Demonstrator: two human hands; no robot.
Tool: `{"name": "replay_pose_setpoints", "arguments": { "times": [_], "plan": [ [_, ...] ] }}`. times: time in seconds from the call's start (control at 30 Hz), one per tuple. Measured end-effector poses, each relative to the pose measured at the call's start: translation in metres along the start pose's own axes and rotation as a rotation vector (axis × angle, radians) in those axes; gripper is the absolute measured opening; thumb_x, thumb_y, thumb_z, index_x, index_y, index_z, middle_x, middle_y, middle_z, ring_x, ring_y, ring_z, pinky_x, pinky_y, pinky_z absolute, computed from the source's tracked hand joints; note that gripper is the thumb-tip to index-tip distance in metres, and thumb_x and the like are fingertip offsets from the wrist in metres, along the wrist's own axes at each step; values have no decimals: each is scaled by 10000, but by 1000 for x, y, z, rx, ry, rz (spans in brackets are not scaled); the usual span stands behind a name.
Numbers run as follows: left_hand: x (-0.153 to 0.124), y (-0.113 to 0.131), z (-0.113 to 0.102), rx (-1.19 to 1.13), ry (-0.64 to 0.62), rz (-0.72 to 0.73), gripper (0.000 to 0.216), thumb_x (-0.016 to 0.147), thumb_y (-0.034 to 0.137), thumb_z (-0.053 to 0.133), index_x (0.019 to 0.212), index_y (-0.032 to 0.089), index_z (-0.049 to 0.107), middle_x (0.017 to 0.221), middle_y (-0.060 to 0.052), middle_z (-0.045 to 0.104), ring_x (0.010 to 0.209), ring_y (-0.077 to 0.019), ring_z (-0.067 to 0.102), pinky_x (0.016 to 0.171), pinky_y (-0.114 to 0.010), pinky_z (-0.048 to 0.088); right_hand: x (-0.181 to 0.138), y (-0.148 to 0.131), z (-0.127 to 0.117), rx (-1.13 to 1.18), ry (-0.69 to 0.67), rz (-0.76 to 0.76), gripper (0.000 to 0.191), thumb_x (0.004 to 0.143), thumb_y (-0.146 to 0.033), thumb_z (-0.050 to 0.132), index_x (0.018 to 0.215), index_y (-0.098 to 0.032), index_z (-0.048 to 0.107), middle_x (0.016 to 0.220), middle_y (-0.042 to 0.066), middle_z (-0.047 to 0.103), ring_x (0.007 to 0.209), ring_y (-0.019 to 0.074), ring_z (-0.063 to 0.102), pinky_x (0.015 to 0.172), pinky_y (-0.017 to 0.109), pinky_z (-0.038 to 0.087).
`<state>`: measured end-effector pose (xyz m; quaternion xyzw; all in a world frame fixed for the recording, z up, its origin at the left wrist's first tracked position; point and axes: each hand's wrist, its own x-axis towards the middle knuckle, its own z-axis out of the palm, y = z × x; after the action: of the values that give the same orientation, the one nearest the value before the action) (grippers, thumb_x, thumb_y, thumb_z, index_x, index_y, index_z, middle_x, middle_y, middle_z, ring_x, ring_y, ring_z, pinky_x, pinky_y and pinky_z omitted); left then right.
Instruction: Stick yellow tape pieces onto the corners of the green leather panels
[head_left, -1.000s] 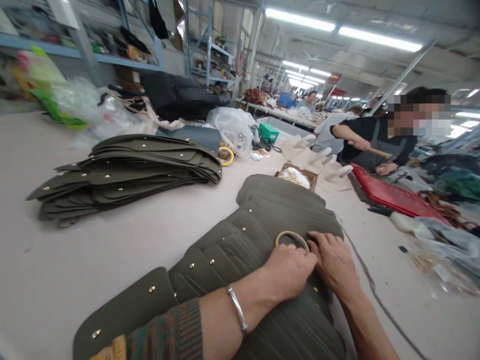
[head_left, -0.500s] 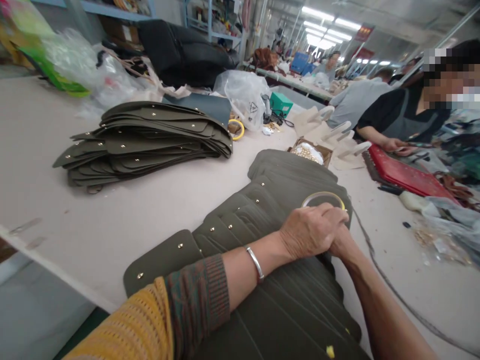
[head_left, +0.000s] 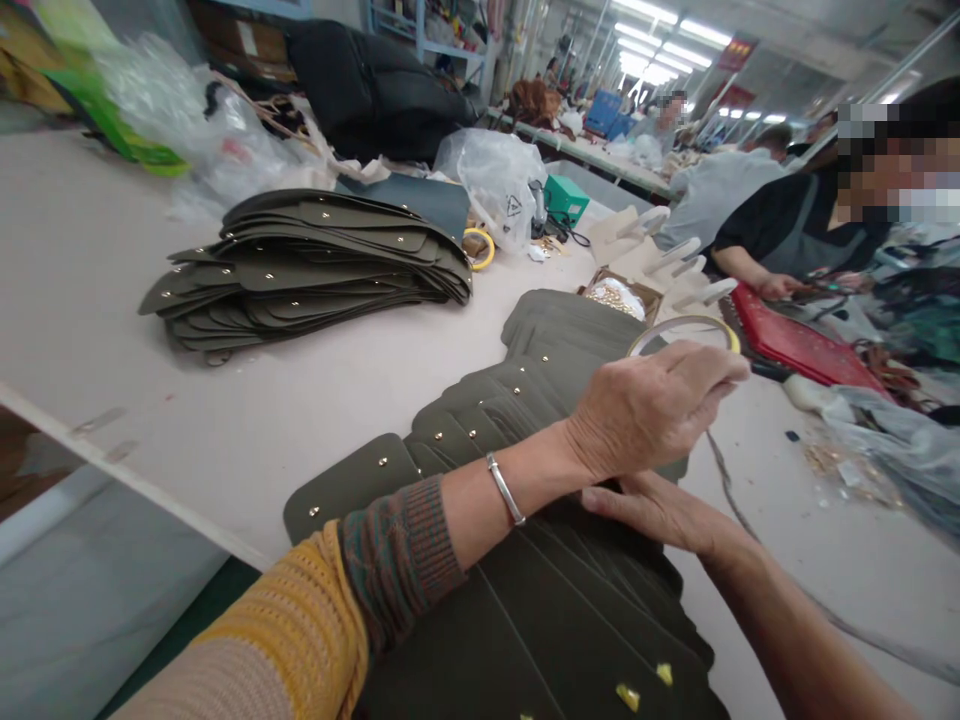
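Note:
My left hand (head_left: 652, 405), with a silver bangle on its wrist, is closed on a roll of yellow-edged tape (head_left: 686, 323). It is raised above my right hand. Below it my right hand (head_left: 664, 505) lies on the fanned dark olive panels (head_left: 480, 405), thumb stretched out; its other fingers are partly hidden. The panels look like leather and overlap in a long row, several bearing small gold studs. Small yellow scraps (head_left: 628, 697) lie on the panels nearest me.
A stack of studded olive panels (head_left: 315, 265) stands at the left on the pale table (head_left: 202, 420). Behind are a second tape roll (head_left: 490, 250), plastic bags (head_left: 495, 175), a green box (head_left: 564, 200) and a box of gold studs (head_left: 615, 298). A co-worker (head_left: 795, 235) sits at right by a red panel (head_left: 802, 335).
My left hand has risen up and to the right with the tape roll, parting from my right hand. My right hand has moved lower and now lies spread on the panels.

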<state>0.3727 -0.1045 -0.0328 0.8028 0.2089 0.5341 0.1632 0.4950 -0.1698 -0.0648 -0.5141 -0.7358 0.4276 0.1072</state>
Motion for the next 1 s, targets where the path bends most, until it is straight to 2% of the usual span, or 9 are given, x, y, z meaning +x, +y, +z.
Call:
{"name": "replay_pose_setpoints", "arguments": {
  "times": [0.1, 0.2, 0.4, 0.53, 0.63, 0.73, 0.83, 0.93, 1.0],
  "plan": [
    [4, 1, -7, -9, 22, -6, 162, 962, 180, 414, 1008, 156, 568, 1050, -26, 670, 1004, -93, 604, 864, -197, 506, -4, -34, 18, 158, -70, 36, 703, 768, -537, 669, 1361, -218, 466, 1351, 90, 542, 1256, 321, 473, 1046, 510, 381],
    [7, 1, -13, -20, 76, 28, 136, 951, 174, 435, 992, 159, 564, 1020, -23, 674, 952, -104, 623, 846, -213, 517, -10, -59, 35, 226, -10, 60, 874, 671, -523, 762, 1399, -195, 405, 1392, 117, 497, 1262, 328, 461, 1048, 509, 379],
    [17, 3, -33, -53, 247, 80, 83, 925, 146, 486, 963, 146, 559, 933, -44, 677, 914, -130, 647, 811, -237, 546, -17, -84, 61, 94, 109, 147, 1196, 513, -410, 853, 1482, -196, 186, 1431, 152, 437, 1279, 334, 448, 1056, 493, 380],
    [24, 19, -59, 121, 201, 28, 137, 926, 148, 485, 977, 156, 612, 982, -30, 695, 938, -121, 662, 816, -225, 557, -19, -88, 79, -39, 114, 281, 1328, 476, -340, 839, 1506, -165, 19, 1361, 187, 503, 1204, 352, 528, 958, 466, 467],
    [31, 33, -83, 442, 107, 35, 309, 934, 147, 371, 1020, 159, 668, 1044, 1, 686, 1050, -75, 626, 820, -174, 495, -21, -98, 90, -85, 59, 360, 1315, 507, -296, 806, 1510, -182, -36, 1258, 163, 597, 1059, 335, 634, 836, 421, 526],
    [36, 37, -108, 991, -56, 91, 819, 781, 179, -102, 993, 53, 679, 1252, -18, 534, 1209, -199, 459, 665, -291, 398, -21, -112, 95, -136, 48, 337, 1292, 522, -268, 784, 1514, -180, -40, 1331, 186, 546, 1061, 332, 637, 819, 401, 527],
    [33, 29, -127, 1497, -469, 221, 984, 476, 178, -270, 707, -86, 649, 1273, -69, 450, 1068, -250, 476, 451, -249, 271, -19, -121, 94, -177, 56, 371, 1234, 552, -254, 764, 1516, -180, -2, 1266, 175, 601, 1026, 322, 655, 787, 386, 530],
    [27, 18, -139, 1588, -838, 281, 917, 410, 187, -266, 562, -114, 586, 1095, -83, 542, 879, -180, 562, 399, -184, 209, -20, -126, 93, -202, 74, 470, 1149, 616, -267, 722, 1514, -177, 10, 1051, 115, 709, 871, 283, 699, 697, 352, 537],
    [23, 15, -145, 1438, -757, 227, 915, 393, 186, -284, 547, -116, 566, 1000, -75, 564, 809, -146, 573, 381, -153, 167, -22, -131, 97, -228, 78, 484, 1125, 631, -261, 698, 1513, -161, 6, 1031, 114, 716, 833, 272, 704, 674, 336, 537]
  ]
}}
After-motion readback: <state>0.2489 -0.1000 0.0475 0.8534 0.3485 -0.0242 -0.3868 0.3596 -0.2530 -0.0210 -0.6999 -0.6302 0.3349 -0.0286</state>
